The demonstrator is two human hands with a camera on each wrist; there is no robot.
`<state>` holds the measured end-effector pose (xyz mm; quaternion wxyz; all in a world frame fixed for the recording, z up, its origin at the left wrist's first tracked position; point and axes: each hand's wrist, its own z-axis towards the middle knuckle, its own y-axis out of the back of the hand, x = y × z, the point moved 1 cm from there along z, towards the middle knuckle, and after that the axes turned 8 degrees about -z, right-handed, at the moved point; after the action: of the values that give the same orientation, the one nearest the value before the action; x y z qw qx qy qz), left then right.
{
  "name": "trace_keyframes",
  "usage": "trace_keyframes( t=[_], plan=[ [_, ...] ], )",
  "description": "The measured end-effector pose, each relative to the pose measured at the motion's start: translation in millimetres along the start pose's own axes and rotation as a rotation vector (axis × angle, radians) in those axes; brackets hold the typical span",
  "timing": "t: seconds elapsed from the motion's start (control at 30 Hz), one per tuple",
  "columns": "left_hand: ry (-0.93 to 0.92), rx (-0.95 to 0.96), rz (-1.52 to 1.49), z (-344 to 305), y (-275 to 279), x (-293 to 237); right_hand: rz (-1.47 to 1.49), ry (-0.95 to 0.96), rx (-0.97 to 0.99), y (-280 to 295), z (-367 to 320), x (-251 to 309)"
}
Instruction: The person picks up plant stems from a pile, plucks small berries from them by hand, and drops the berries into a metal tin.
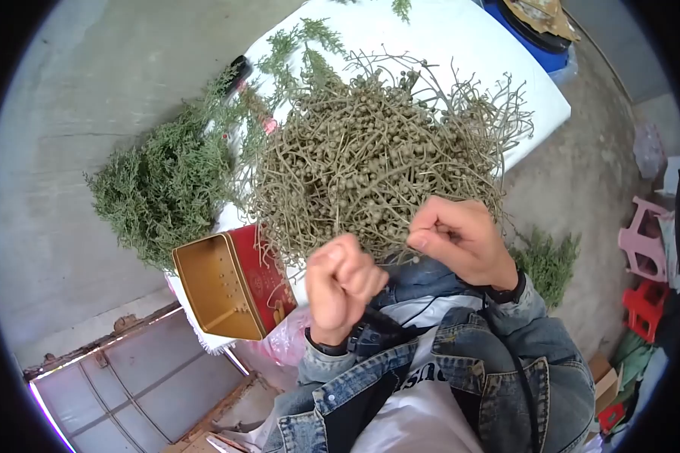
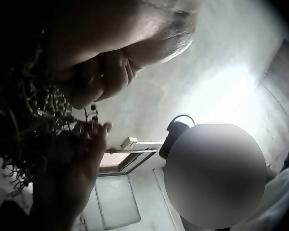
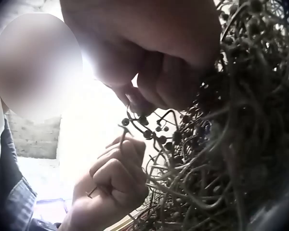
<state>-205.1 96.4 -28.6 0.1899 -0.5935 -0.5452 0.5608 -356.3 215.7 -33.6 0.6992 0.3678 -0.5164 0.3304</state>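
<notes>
A large heap of greenish-brown stems with small round heads lies on a white-covered table. At its near edge my left hand has its fingers curled. In the right wrist view, a thin stem pokes out of that left hand, held in its fist. My right hand is beside it over the heap, thumb and forefinger together. Below its fingertips a thin stem with dark round heads hangs in the right wrist view, pinched at its upper end.
Left of the heap, a red tin with a gold inside lies tipped, small round heads scattered in it. Green sprigs pile at the table's left edge, and more sit at right. Pink and red stools stand far right.
</notes>
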Motion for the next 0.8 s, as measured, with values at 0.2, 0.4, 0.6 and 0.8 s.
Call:
trace_keyframes(
  t=[0.2, 0.4, 0.6, 0.8],
  plan=[
    [0.082, 0.009, 0.061, 3, -10, 5, 0.129, -0.27, -0.198, -6, -11, 24],
    [0.02, -0.037, 0.292, 1, 1, 1, -0.421, 0.0, 0.046, 2, -35, 26],
    [-0.092, -0.202, 0.666, -4, -16, 4, -0.896, 0.149, -0.055, -27, -38, 13],
    [-0.053, -0.091, 0.814, 11, -11, 11, -0.96, 0.091, -0.091, -39, -36, 9]
  ],
)
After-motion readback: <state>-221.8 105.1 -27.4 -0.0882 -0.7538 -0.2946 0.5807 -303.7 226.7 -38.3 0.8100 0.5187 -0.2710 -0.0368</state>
